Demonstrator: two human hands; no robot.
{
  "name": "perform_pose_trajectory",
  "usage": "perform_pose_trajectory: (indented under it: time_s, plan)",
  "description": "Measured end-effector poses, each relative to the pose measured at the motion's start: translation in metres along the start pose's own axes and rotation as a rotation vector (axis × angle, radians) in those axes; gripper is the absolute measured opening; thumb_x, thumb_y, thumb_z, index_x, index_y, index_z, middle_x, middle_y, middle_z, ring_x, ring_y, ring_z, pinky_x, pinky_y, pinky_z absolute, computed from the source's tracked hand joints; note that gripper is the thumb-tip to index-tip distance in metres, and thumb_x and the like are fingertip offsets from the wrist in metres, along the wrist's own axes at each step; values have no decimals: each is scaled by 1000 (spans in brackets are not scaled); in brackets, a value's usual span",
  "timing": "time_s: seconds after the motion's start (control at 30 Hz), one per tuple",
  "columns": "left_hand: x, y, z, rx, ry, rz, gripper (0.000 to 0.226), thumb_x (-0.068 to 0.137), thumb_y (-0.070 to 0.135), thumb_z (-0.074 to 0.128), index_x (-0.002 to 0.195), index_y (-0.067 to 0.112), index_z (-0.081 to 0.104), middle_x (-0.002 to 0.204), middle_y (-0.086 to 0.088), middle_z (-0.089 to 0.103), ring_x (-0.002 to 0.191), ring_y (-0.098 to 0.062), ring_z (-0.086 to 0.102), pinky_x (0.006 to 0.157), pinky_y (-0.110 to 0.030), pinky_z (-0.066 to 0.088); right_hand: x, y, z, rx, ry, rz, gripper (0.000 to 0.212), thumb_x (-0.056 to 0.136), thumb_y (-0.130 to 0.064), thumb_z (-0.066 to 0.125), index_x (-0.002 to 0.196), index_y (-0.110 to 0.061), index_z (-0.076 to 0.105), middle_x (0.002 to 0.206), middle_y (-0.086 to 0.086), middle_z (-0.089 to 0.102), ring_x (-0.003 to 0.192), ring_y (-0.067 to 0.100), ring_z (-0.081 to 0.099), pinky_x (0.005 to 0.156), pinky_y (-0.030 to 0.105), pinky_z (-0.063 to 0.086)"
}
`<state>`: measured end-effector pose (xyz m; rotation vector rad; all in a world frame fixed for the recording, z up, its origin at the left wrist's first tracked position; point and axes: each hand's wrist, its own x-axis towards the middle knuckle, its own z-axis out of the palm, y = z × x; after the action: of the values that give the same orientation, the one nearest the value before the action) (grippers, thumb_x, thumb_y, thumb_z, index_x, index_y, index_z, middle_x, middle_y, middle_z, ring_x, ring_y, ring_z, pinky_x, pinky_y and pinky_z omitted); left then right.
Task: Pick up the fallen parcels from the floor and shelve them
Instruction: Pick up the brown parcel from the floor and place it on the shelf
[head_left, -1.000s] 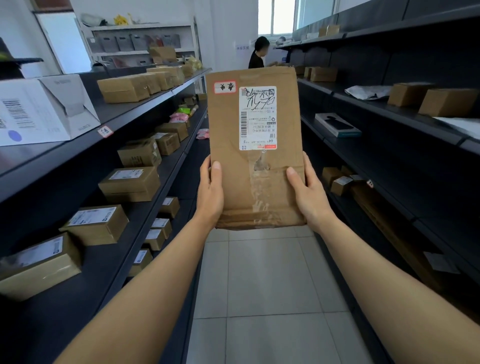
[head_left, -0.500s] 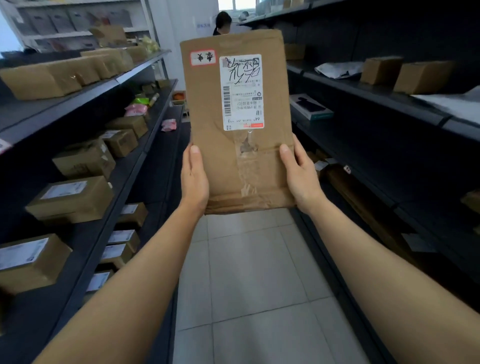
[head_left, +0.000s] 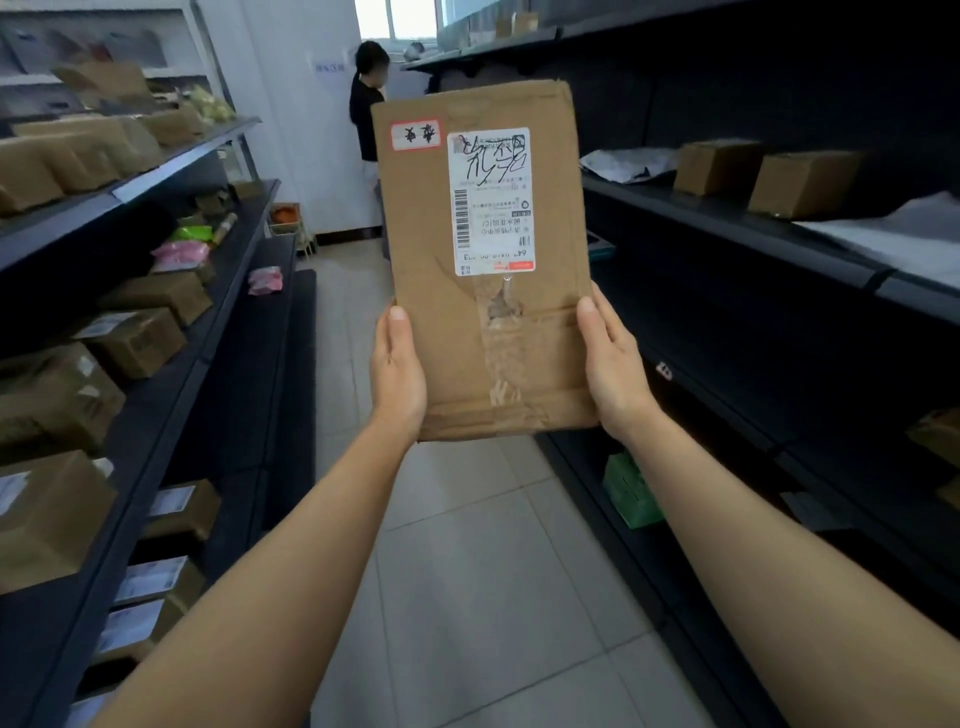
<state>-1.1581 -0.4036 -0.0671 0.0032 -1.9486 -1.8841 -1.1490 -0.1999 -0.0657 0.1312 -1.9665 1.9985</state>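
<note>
A flat brown cardboard parcel (head_left: 431, 332) with a white shipping label and a small red-edged sticker stands upright in front of me, above the aisle floor. My left hand (head_left: 397, 371) grips its lower left edge, thumb on the front. My right hand (head_left: 613, 364) grips its lower right edge the same way. Clear tape crosses the parcel's lower half. Both forearms reach out from the bottom of the view.
Dark shelving (head_left: 208, 343) on the left carries several brown boxes and pink and green packets. Dark shelves (head_left: 737, 223) on the right hold two brown boxes, white bags and a green box (head_left: 631, 491) low down. A person (head_left: 366, 104) stands at the aisle's far end. The floor is pale tile (head_left: 467, 571).
My view has swung rightward and moved on along the aisle. The parcel stays held in both hands, now slightly right of centre. The green box on the low right shelf has come into sight.
</note>
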Motion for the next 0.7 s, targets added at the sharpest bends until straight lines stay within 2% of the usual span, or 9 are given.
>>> perform_pose_trajectory:
  time_s: [0.07,0.13,0.2,0.3,0.4,0.47,0.53,0.6,0.7]
  plan:
    - [20,-5,0,-2,-32,-1,47,106,37,26,145,14,39,114,19,45,87,22,43,63,13,30,9,2,9,-1,37,-6,56,95,-51,46,147,-31,42,146,-18,47,123,-14,45,93,6,34]
    - [44,-10,-5,-29,-67,-1,47,106,38,26,144,15,41,115,19,50,96,17,50,81,5,35,18,5,23,3,75,-10,54,96,-49,46,147,-31,42,146,-17,48,128,-5,45,97,11,33]
    - [69,-15,-11,-56,-97,-4,47,105,40,27,142,18,43,124,11,51,114,-2,51,91,-6,37,26,8,39,5,121,-13,53,97,-47,46,147,-30,41,141,-19,48,121,-10,46,92,8,34]
    - [98,-23,-17,-73,-151,-4,48,105,41,27,144,18,41,131,10,49,119,-5,45,84,-3,34,36,16,59,4,181,-7,53,99,-45,46,149,-28,39,140,-20,47,121,-9,46,87,2,35]
    - [116,-34,-13,-91,-229,0,44,106,37,26,141,17,43,132,6,52,118,-6,50,93,-8,37,40,26,67,4,238,14,51,100,-42,46,149,-27,39,136,-22,49,112,-19,47,82,-3,38]
    - [123,-44,-4,-106,-267,3,42,106,33,27,140,15,45,127,8,54,110,2,52,86,0,37,43,33,65,-17,287,27,50,101,-40,46,149,-27,39,134,-22,49,105,-26,47,78,-5,38]
    - [129,-55,9,-119,-293,-22,41,106,32,28,140,16,45,123,11,53,108,3,50,75,7,35,47,40,60,-24,320,58,51,100,-42,46,149,-28,39,141,-18,48,110,-19,48,80,-2,38]
    - [136,-65,23,-122,-312,-47,41,106,32,29,141,16,45,122,12,52,106,5,49,71,9,34,54,46,53,-33,344,81,51,99,-45,46,148,-31,39,140,-19,49,114,-12,49,82,3,36]
    - [149,-78,47,-111,-332,-74,43,106,31,33,144,13,41,114,21,47,91,23,44,67,11,31,72,55,42,-58,366,99,51,98,-47,47,147,-33,40,133,-22,52,111,-12,50,84,7,37]
